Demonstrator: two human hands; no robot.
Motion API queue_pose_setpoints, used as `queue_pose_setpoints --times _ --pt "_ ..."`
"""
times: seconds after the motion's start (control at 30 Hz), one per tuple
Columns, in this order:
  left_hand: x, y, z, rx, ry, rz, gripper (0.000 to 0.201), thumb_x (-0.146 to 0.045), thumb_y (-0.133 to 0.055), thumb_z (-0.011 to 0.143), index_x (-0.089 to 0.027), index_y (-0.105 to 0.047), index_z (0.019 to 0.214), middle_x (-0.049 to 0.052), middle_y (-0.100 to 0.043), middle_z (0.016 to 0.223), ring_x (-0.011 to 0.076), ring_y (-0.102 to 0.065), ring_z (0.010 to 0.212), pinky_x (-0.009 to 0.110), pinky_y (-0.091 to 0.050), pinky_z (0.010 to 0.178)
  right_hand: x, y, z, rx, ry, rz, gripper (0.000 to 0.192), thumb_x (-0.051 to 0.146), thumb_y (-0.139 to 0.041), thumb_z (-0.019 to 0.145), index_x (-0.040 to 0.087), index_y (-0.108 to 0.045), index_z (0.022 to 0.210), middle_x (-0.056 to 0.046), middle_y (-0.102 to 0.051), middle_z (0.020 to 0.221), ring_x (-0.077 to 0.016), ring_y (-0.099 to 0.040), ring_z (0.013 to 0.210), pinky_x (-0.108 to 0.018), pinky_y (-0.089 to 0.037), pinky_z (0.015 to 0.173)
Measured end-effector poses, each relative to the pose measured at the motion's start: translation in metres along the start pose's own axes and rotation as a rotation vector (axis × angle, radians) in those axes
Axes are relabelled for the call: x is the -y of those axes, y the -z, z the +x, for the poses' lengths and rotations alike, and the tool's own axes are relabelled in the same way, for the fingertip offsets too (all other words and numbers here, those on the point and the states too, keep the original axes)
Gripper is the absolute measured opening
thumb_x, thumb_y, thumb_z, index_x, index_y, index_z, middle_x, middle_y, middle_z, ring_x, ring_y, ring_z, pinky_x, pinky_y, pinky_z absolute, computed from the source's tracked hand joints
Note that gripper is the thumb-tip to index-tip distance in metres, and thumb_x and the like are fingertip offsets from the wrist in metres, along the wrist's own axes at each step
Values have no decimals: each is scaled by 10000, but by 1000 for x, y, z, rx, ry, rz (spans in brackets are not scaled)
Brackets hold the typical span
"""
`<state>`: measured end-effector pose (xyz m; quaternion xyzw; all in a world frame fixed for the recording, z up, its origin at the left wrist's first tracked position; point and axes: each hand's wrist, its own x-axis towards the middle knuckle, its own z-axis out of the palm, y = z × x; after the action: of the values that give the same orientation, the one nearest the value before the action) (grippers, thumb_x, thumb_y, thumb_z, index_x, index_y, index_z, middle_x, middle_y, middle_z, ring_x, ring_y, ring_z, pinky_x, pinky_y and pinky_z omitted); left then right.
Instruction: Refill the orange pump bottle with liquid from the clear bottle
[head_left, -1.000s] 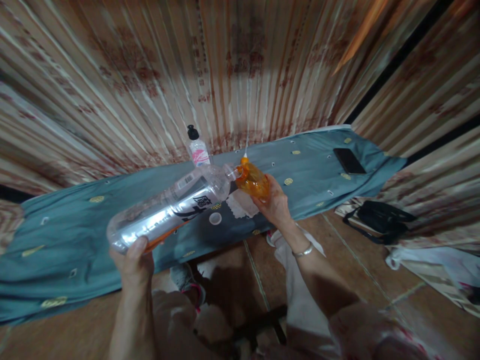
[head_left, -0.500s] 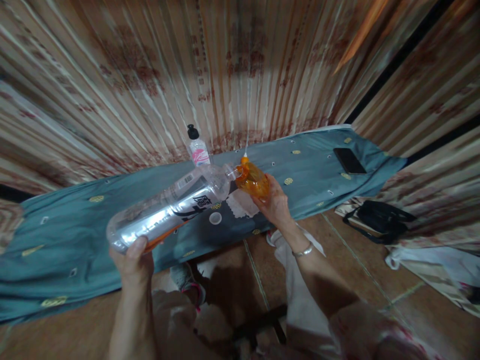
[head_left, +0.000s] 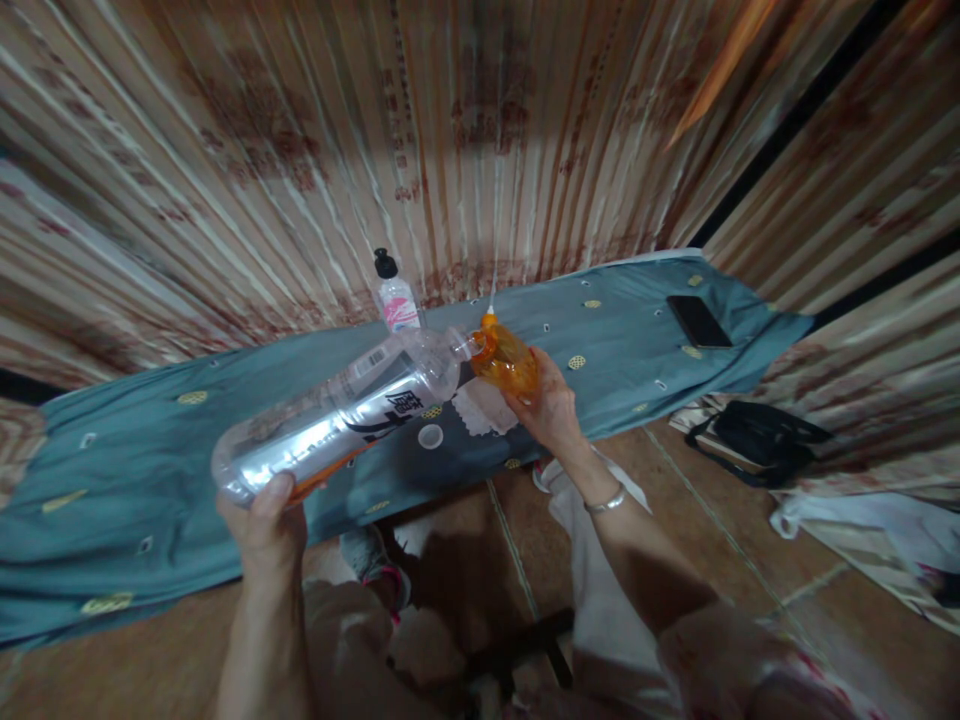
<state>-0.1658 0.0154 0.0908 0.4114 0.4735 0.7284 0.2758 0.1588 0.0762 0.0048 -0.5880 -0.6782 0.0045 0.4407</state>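
Note:
My left hand (head_left: 264,520) grips the base of a large clear plastic bottle (head_left: 341,410), tilted almost flat with its neck pointing right. Its mouth meets the top of a small orange bottle (head_left: 507,362), which my right hand (head_left: 551,408) holds from below over the table. A thin white spout sticks up from the orange bottle. Under the two bottles a small white cap (head_left: 430,436) and a white lacy mat (head_left: 480,410) lie on the teal cloth (head_left: 150,450) that covers the table.
A small bottle with a black cap and pink label (head_left: 394,295) stands at the table's back edge against the striped curtain. A black phone (head_left: 699,321) lies at the table's right end. A black bag (head_left: 765,440) sits on the tiled floor to the right.

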Motion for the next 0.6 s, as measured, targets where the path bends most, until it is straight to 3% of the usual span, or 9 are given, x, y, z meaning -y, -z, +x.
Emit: queue_pose_setpoints --times 0.4,0.6 --pt "1 0 1 6 -25 -13 745 -462 -862 429 -223 -691 1114 87 -720 1061 251 -691 831 269 -527 534 -1 0 0 -8 31 -9 751 324 -720 842 122 -388 1484 -221 -624 1400 -342 -598 1330 -554 -534 1099" --pt "2 1 1 13 -28 -6 765 -469 -855 444 -228 -681 1149 91 -713 1089 273 -696 879 265 -523 516 -5 0 0 -3 55 -11 764 324 -721 843 128 -370 1492 -222 -620 1408 -342 -597 1334 -551 -541 1092"
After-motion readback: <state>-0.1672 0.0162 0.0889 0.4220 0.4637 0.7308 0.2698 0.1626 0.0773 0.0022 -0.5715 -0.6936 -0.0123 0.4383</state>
